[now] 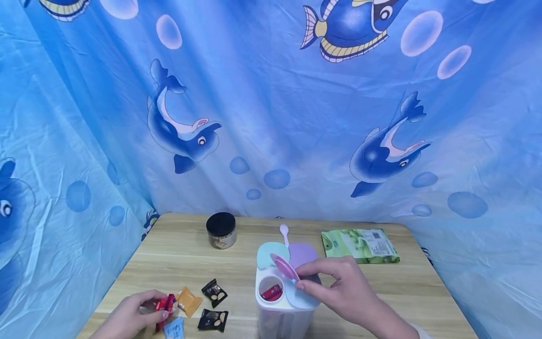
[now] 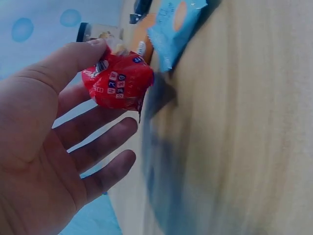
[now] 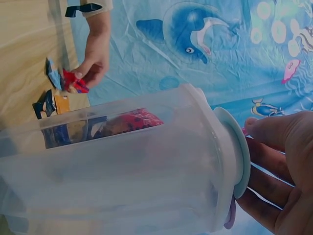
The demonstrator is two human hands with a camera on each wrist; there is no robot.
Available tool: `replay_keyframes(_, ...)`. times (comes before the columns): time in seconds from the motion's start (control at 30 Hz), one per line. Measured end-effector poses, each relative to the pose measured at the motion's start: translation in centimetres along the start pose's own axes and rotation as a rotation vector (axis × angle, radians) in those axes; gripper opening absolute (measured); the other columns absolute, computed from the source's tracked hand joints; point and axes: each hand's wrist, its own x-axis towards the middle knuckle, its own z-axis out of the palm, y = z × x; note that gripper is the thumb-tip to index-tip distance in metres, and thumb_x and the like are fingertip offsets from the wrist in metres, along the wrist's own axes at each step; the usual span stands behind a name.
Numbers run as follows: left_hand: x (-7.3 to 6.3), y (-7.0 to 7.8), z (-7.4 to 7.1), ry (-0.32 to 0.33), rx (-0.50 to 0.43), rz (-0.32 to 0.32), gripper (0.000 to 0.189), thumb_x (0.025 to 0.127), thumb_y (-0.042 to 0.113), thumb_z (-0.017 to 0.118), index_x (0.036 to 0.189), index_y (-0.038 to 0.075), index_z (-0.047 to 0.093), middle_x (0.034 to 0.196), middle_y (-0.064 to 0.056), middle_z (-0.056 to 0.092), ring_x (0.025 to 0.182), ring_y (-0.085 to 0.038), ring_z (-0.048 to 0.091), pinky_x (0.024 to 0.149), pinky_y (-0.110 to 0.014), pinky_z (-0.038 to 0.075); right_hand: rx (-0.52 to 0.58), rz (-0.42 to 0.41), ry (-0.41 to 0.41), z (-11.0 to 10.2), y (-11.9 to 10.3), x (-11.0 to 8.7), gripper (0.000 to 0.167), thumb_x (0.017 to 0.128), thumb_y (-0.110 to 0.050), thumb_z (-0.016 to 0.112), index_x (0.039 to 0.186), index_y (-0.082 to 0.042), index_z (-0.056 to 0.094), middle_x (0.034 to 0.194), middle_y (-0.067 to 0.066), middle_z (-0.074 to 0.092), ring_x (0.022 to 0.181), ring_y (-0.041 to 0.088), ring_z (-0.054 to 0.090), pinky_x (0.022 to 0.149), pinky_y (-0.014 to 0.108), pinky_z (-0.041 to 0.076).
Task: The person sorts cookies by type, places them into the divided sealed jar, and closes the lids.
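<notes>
My left hand [image 1: 133, 314] pinches a red snack packet [image 2: 121, 81] between thumb and forefinger, just over the table, with the other fingers spread loosely. My right hand [image 1: 345, 292] pinches a pink round lid [image 1: 284, 267], tilted up from the translucent container [image 3: 122, 181]. Under that lid a round opening shows, with a red packet [image 1: 272, 293] inside. Through the container wall in the right wrist view, several wrapped packets are stacked in one compartment. The mint lid [image 1: 271, 254], purple lid [image 1: 302, 254] and blue lid [image 1: 302, 296] lie flat over the other compartments.
Beside the left hand lie an orange packet [image 1: 188, 301], a blue packet [image 1: 174, 328] and two black packets, one [image 1: 214, 293] behind the other [image 1: 213, 320]. Farther back stand a black-lidded jar [image 1: 221, 230], a lilac spoon [image 1: 284, 231] and a green bag [image 1: 360, 246]. A blue curtain [image 1: 271, 117] hangs behind.
</notes>
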Motion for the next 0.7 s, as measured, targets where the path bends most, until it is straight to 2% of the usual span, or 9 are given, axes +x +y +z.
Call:
replay_keyframes(0.1,-0.3,1.0,-0.1,0.067,0.016,0.022,0.049,0.090,0.037,0.079,0.124,0.003,0.068,0.108,-0.004,0.072,0.096,-0.019,0.065,0.073,-0.029,0.056,-0.006,0.000,0.002,0.0,0.0,-0.1,0.019,0.085,-0.012,0.084,0.102,-0.020,0.080,0.095,-0.008,0.079,0.088,0.006,0.075,0.079,0.018,0.057)
replay_keyframes(0.2,-0.8,2.7,0.0,0.144,0.035,0.051,0.050,0.090,0.038,0.078,0.127,0.006,0.068,0.111,-0.003,0.073,0.099,-0.018,0.066,0.075,-0.025,0.056,-0.005,-0.007,0.004,0.0,0.0,-0.1,0.019,0.085,-0.012,0.084,0.102,-0.019,0.080,0.095,-0.007,0.079,0.088,0.006,0.075,0.079,0.018,0.057)
replay_keyframes(0.3,-1.1,4.7,0.3,0.241,0.058,0.122,0.047,0.089,0.039,0.079,0.126,0.011,0.069,0.113,0.000,0.073,0.100,-0.014,0.068,0.080,-0.025,0.057,-0.006,-0.005,0.005,0.0,0.0,-0.2,0.019,0.085,-0.012,0.084,0.103,-0.019,0.080,0.095,-0.007,0.079,0.089,0.006,0.075,0.079,0.018,0.057)
replay_keyframes(0.43,-1.5,7.6,0.9,0.348,0.060,0.258,0.042,0.089,0.037,0.081,0.125,0.017,0.070,0.112,0.003,0.074,0.098,-0.005,0.068,0.083,-0.026,0.058,-0.011,0.006,0.005,0.0,0.0,-0.1,0.019,0.086,-0.013,0.084,0.103,-0.019,0.080,0.095,-0.008,0.079,0.089,0.006,0.075,0.079,0.018,0.057)
replay_keyframes(0.57,-1.9,10.7,1.2,0.363,0.011,0.382,0.042,0.092,0.033,0.078,0.131,0.021,0.067,0.115,0.004,0.072,0.099,-0.003,0.068,0.083,-0.026,0.058,-0.014,0.002,0.003,0.0,-0.1,0.0,0.018,0.086,-0.013,0.084,0.102,-0.018,0.080,0.095,-0.007,0.079,0.088,0.006,0.075,0.079,0.018,0.057)
replay_keyframes(0.7,-2.2,14.1,1.4,0.329,-0.028,0.507,0.038,0.095,0.026,0.075,0.133,0.022,0.067,0.117,0.005,0.072,0.099,-0.005,0.069,0.084,-0.026,0.059,-0.018,-0.003,0.006,0.1,-0.1,0.0,0.018,0.085,-0.012,0.084,0.102,-0.018,0.080,0.094,-0.007,0.079,0.089,0.006,0.075,0.079,0.018,0.057)
